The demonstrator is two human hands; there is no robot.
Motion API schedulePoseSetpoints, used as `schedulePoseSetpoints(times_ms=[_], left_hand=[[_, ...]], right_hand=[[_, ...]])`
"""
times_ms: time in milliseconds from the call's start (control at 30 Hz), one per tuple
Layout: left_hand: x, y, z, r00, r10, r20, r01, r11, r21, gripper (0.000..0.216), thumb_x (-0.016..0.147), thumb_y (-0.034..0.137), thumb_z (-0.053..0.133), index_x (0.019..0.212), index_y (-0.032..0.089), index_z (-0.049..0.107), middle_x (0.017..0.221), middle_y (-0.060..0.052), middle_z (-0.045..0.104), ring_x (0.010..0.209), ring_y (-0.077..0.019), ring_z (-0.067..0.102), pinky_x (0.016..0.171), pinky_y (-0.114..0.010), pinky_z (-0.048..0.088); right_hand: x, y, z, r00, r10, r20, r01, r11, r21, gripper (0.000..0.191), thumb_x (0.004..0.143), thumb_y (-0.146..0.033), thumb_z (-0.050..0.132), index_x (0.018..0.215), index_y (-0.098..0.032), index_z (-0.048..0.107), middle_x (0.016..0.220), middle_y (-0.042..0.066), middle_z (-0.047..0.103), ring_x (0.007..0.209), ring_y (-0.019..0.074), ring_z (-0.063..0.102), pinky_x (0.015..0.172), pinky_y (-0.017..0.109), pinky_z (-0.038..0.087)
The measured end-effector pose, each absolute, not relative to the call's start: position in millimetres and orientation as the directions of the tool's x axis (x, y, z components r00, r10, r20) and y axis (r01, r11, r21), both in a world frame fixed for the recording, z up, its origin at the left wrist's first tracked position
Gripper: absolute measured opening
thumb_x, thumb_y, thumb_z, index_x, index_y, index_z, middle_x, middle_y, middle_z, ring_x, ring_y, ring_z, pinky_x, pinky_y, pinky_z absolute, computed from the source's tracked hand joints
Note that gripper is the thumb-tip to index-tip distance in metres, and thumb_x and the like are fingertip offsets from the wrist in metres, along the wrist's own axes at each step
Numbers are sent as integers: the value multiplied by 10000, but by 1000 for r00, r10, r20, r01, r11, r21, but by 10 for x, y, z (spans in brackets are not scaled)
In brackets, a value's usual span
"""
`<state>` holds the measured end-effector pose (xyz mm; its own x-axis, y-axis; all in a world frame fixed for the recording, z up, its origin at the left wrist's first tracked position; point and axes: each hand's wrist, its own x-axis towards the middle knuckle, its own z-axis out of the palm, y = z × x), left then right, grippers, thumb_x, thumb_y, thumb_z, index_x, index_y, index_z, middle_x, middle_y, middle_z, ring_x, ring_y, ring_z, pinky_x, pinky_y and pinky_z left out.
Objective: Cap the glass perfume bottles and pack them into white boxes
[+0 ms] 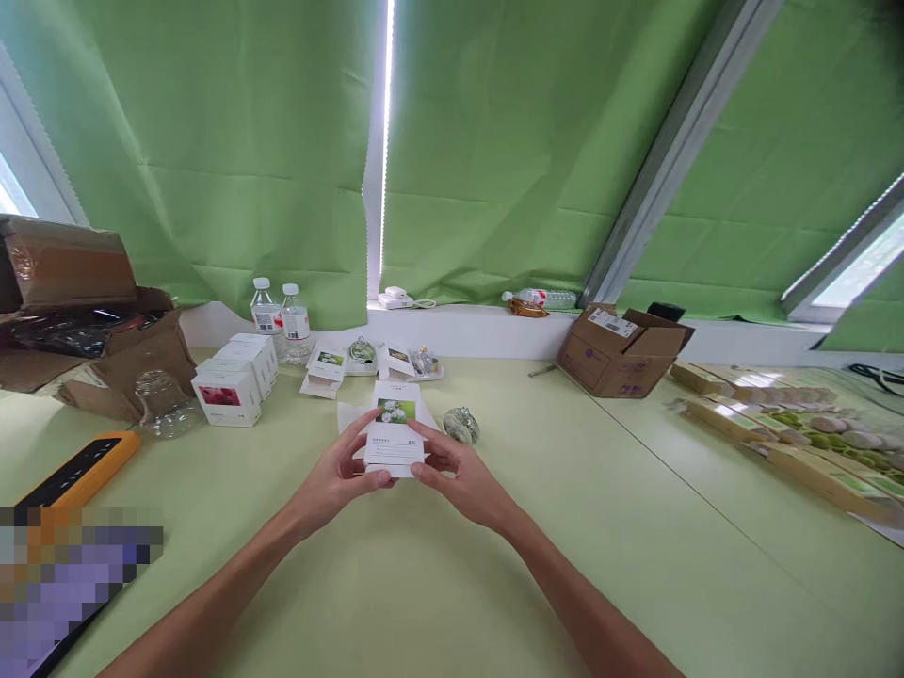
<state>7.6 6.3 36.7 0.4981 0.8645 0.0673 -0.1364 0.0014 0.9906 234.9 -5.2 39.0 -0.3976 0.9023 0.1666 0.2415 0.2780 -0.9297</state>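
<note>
A small white cardboard box (394,444) with a photo of white flowers is held upright in front of me, its top flap raised. My left hand (346,463) grips its left side, fingers behind and thumb at the lower edge. On the opposite side my right hand (453,471) holds it in the same way. Just beyond the right fingers lies a silvery, shiny round ornament (461,426) on the table. A white sheet or flap shows partly behind the box. The inside of the box is hidden from view.
White boxes (227,395) stand at left beside a clear jar (164,405) and two water bottles (295,320). Opened boxes (326,369) with ornaments sit along the back. A brown carton (618,350) stands right, with packaged trays (812,461) beyond. An orange-edged device (81,471) lies left.
</note>
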Motion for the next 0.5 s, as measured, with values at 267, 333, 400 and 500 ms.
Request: schedulePoseSetpoints(times_ms=[267, 333, 400, 500], left_hand=[[87, 43, 371, 462, 886, 41, -77, -6, 997, 867, 762, 317, 732, 1455, 372, 213, 1311, -81, 505, 914, -192, 642, 938, -464, 494], [89, 42, 374, 464, 885, 36, -83, 3, 997, 862, 769, 325, 725, 1458, 364, 208, 1301, -83, 513, 904, -191, 648, 938, -465, 498], [90, 43, 376, 473, 880, 39, -99, 9, 995, 855, 779, 328, 714, 1462, 356, 200, 1288, -82, 524, 913, -193, 650, 946, -464, 498], [90, 44, 373, 480, 876, 48, -124, 13, 992, 865, 786, 320, 708, 1470, 349, 178, 1264, -76, 539, 946, -203, 641, 951, -464, 502]], right_hand=[[2340, -47, 383, -388, 906, 167, 252, 279, -927, 620, 862, -464, 594, 1421, -287, 394, 1202, 45, 620, 958, 198, 629, 931, 403, 486], [2342, -50, 385, -389, 906, 167, 256, 280, -925, 619, 864, -461, 593, 1423, -286, 392, 1196, 45, 621, 964, 196, 628, 936, 398, 483], [2349, -53, 389, -391, 904, 171, 262, 287, -921, 622, 863, -460, 596, 1423, -285, 391, 1183, 43, 625, 971, 197, 624, 939, 398, 481], [2362, -55, 397, -401, 900, 172, 268, 294, -917, 625, 857, -455, 607, 1420, -282, 398, 1172, 40, 626, 977, 197, 619, 942, 397, 479]])
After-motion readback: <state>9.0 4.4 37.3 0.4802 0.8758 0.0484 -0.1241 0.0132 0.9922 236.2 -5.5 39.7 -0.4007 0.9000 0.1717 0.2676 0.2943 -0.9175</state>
